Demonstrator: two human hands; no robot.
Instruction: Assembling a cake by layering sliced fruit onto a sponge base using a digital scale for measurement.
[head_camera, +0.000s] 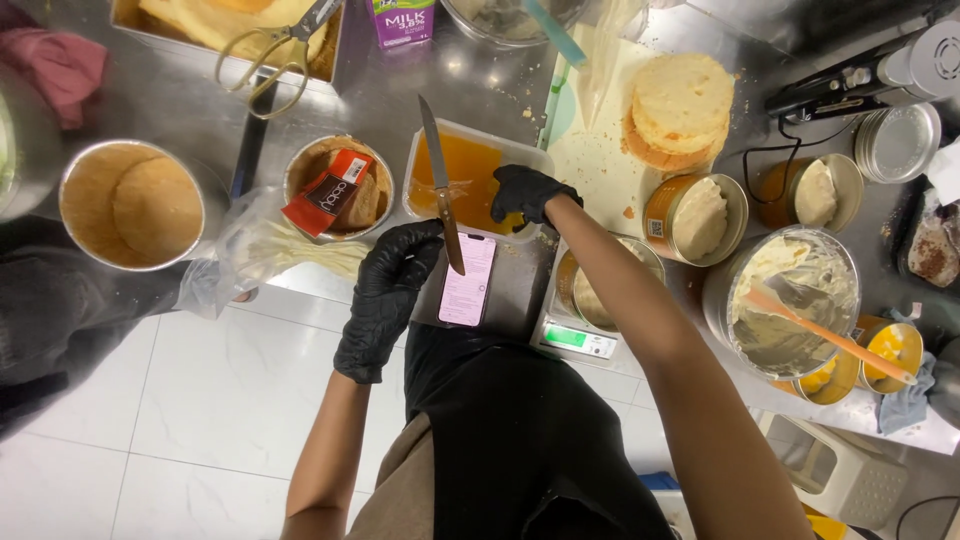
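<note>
The left hand (388, 295), in a black glove, is clenched around the handle of a long kitchen knife (440, 185). The handle sits mostly inside the palm, and the blade points toward the far side, crossing above the near left part of a shallow white tray of orange jelly (470, 170). The right hand (525, 192), also gloved in black, rests at the tray's near right corner with its fingers curled down onto the jelly or the rim; whether this grip actually grasps anything cannot be told from here.

The tray lies on the steel tabletop (390, 100), just beyond a pink phone (467, 280) and left of a digital scale (572, 338) carrying a tin. A paper-lined cake tin (135, 205) stands at the far left, and a smaller tin with a red packet (338, 185) is just left of the tray. To the right are stacked sponge rounds (678, 108) and a bowl of cream with an orange spatula (795, 300).

The knife looks stiff, light and sharp, best held by the handle well behind the blade. The jelly probably is soft, slippery and easily torn, so it would be safer to support it from beneath or carry it by the tray's rigid rim.
</note>
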